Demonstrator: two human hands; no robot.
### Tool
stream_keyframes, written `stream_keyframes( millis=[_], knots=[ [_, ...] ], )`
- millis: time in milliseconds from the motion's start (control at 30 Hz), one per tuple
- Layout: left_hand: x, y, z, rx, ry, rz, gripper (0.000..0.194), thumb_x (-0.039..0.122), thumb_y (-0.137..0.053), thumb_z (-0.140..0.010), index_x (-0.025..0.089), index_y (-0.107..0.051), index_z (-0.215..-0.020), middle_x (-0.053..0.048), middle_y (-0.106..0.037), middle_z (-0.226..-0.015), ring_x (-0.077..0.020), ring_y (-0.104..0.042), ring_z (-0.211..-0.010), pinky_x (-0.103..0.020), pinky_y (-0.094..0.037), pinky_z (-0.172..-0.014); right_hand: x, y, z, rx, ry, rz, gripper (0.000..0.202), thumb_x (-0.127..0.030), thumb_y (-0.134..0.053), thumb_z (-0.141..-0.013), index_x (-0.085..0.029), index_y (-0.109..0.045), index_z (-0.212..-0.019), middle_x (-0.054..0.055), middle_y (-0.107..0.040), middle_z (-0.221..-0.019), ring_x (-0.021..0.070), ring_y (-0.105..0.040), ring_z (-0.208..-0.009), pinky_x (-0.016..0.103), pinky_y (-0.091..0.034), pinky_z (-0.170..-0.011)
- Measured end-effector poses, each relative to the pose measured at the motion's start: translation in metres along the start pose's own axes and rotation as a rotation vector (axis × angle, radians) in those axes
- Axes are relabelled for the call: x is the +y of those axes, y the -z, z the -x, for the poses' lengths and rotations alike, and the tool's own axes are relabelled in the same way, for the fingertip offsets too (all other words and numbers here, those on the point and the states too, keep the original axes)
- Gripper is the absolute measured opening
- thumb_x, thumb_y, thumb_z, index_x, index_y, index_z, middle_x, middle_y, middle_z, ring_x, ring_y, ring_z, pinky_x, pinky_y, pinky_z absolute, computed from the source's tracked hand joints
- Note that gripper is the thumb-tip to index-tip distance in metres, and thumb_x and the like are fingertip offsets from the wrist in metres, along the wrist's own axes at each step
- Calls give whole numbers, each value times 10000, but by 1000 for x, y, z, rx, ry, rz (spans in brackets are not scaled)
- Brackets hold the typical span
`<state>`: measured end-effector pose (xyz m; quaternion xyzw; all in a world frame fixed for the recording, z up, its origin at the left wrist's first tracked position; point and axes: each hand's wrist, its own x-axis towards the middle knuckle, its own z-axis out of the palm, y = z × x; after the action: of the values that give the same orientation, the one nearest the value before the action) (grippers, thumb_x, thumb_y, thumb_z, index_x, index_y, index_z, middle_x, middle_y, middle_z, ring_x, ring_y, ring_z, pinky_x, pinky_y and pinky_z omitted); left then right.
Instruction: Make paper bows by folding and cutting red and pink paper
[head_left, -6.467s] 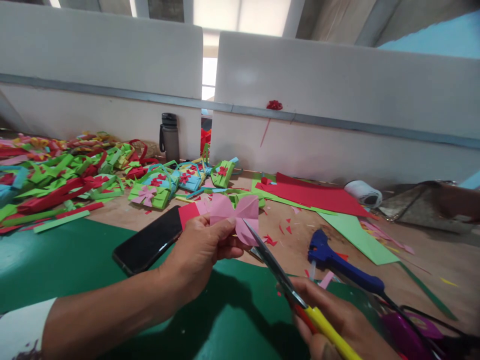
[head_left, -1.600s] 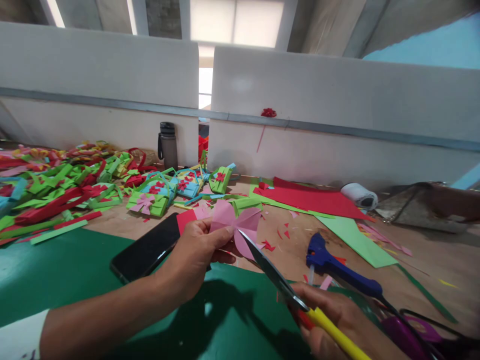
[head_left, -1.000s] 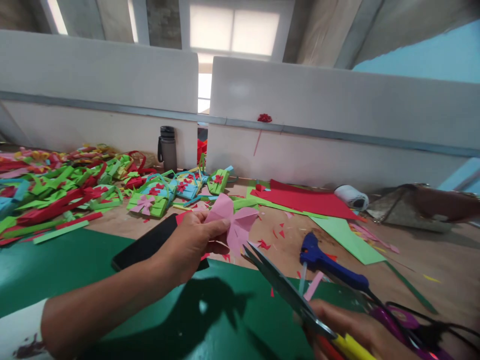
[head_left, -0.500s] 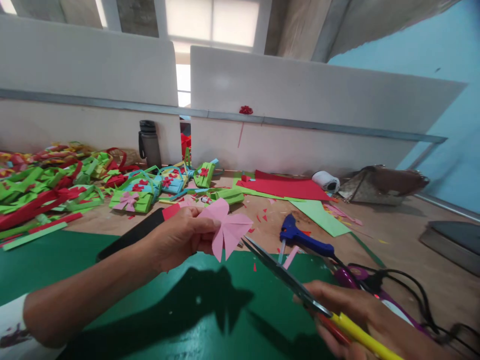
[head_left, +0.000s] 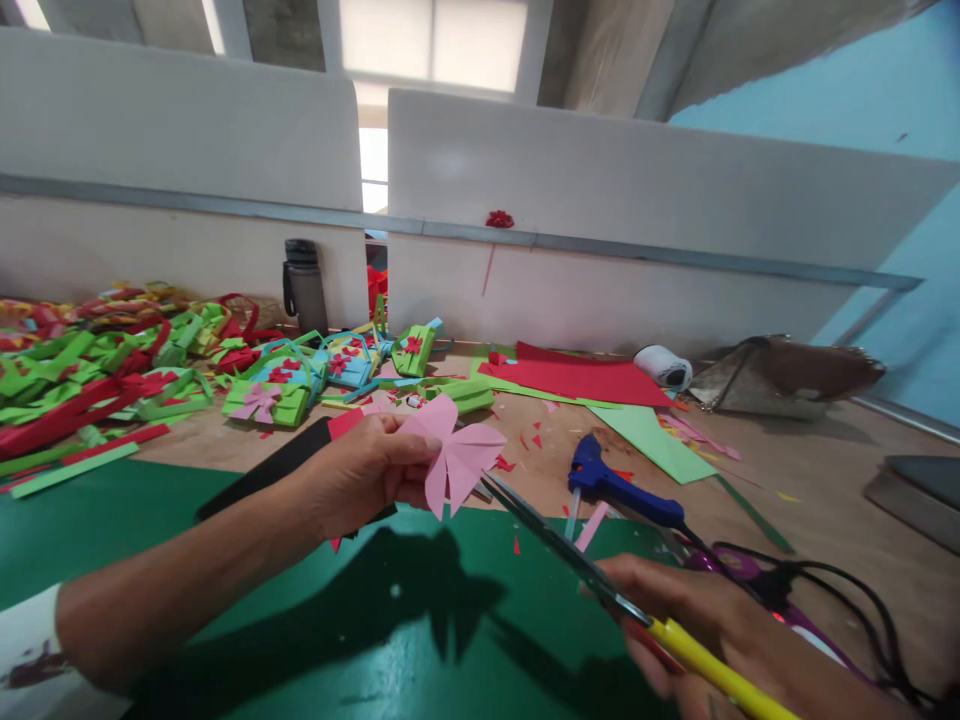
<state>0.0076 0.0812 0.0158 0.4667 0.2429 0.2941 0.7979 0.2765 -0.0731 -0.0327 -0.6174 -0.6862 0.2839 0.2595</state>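
My left hand [head_left: 375,460] pinches a pink paper flower [head_left: 469,455] by its left petal, with slits between the petals and a crease showing. In my right hand [head_left: 697,610] is a pair of scissors [head_left: 555,540] with yellow and red handles. The blades look nearly closed, and their tips point at the flower's lower right petal; whether they touch it I cannot tell. Both hands are above a green mat [head_left: 300,620], where their shadows fall. Behind the scissors lies a blue glue gun [head_left: 615,485] on the brown table covering.
Small paper bags [head_left: 274,400] with bows stand behind my left hand, beside a heap of coloured paper strips [head_left: 97,380]. Farther back are a grey bottle [head_left: 304,290], red paper sheets [head_left: 577,375], a white roll [head_left: 663,367] and a handbag [head_left: 787,375]. Black cables [head_left: 847,580] run at the right.
The view has shifted slightly, so the background sits a little farther right. Both hands keep their hold on the flower and scissors, nearly unmoved.
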Motion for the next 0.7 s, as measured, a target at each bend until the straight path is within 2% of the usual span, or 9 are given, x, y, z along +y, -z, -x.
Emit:
stream_keyframes(
  millis=[133, 300, 433, 567, 700],
  knots=[
    [-3, 3, -2, -25, 31, -17, 147, 181, -723, -667, 81, -632, -724, -77, -691, -631, -151, -652, -533, -235, -547, -526, -10, -1, -10, 2, 30, 2, 345, -377, -639, -745, -195, -682, -1036, 22, -609, -655, 154, -521, -549, 217, -407, -471],
    [-5, 5, -4, -1, 42, 10, 147, 158, -717, -675, 76, -630, -760, -86, -699, -666, -156, -661, -557, -239, -549, -530, -30, 7, -17, -84, 10, 16, 248, -338, -656, -719, -203, -699, -922, 12, -602, -670, 140, -513, -546, 201, -391, -461],
    [-9, 5, -5, -5, 28, 46, 127, 127, -710, -682, 89, -618, -760, -63, -686, -637, -162, -666, -550, -253, -558, -525, -34, 7, -18, -87, -5, -20, 231, -303, -654, -721, -198, -691, -923, 3, -580, -666, 119, -469, -523, 188, -363, -444],
    [-12, 6, -5, -11, 33, 48, 156, 130, -704, -691, 88, -616, -813, -78, -701, -698, -167, -673, -571, -267, -568, -545, -43, 6, -21, -98, -25, -1, 173, -240, -645, -702, -190, -687, -863, -8, -540, -646, 108, -420, -515, 187, -337, -440],
    [-11, 4, -4, 22, 31, 40, 153, 121, -707, -678, 97, -597, -782, -59, -683, -667, -155, -660, -549, -258, -560, -538, -45, 8, -22, -156, -34, 19, 153, -244, -643, -704, -204, -663, -850, -32, -468, -625, 97, -348, -505, 188, -306, -431]
  ],
)
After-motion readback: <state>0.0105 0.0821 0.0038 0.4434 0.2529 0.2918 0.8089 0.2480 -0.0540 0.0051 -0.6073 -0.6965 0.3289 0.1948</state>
